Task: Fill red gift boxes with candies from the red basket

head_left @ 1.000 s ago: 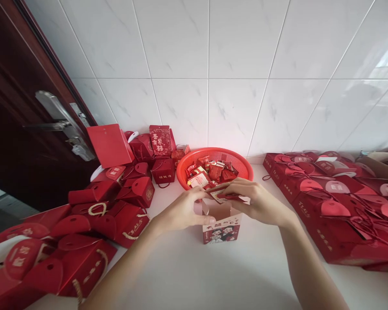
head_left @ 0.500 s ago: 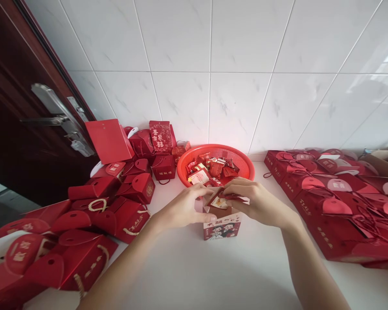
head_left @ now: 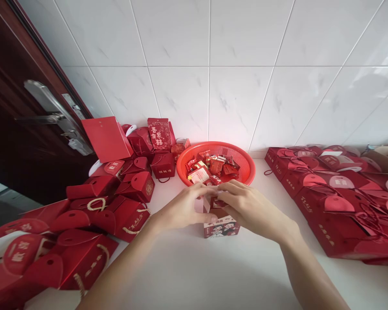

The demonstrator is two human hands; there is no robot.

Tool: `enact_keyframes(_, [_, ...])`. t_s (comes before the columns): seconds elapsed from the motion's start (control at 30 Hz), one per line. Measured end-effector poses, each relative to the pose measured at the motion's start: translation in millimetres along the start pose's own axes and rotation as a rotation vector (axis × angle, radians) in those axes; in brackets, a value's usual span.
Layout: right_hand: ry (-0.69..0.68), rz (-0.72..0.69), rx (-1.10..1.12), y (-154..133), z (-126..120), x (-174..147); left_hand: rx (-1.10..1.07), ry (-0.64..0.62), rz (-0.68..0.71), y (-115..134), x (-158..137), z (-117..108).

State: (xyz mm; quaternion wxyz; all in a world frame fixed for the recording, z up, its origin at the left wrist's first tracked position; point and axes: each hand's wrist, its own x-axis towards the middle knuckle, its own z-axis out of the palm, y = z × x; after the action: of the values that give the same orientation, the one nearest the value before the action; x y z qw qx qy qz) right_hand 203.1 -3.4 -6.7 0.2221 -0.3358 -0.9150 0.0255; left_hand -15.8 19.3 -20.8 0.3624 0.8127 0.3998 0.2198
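A small open-topped gift box (head_left: 222, 229) with a cartoon couple on its front stands upright on the white table. My left hand (head_left: 185, 206) is closed on its left side, the thumb at the front edge and the fingers at the raised flap. My right hand (head_left: 248, 206) reaches over the opening from the right. Its curled fingertips are down at a dark red snack packet (head_left: 217, 202), which they mostly cover. Just behind the box sits a red plastic basket (head_left: 248, 165) with wrapped sweets (head_left: 216, 166) inside.
Red gift boxes (head_left: 84, 258), some with rope handles, crowd the left side. Rows of red boxes (head_left: 320, 230) with ribbons line the right. A tiled wall (head_left: 239, 103) closes off the back, and a dark door (head_left: 16, 142) stands at far left.
My right hand has moved slightly left and down over the box, taking the snack packet lower into the opening. My left hand stays at the box's side.
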Motion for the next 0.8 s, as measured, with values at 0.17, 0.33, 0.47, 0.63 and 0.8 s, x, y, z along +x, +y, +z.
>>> enact_keyframes(0.17, [0.083,0.030,0.239,4,-18,-6,-0.002,-0.008,-0.029,0,-1,1])
enact_keyframes(0.33, [-0.033,0.153,0.429,11,-16,-4,0.001,-0.027,-0.012,-2,-2,1])
enact_keyframes(0.47, [-0.164,0.197,0.563,18,-7,3,0.006,-0.033,0.025,-2,-2,0])
enact_keyframes(0.63, [-0.165,0.242,0.650,21,-8,5,0.009,-0.037,0.020,4,-3,0])
enact_keyframes(0.8, [0.057,0.326,0.668,16,-16,3,-0.026,-0.053,-0.012,9,-3,0])
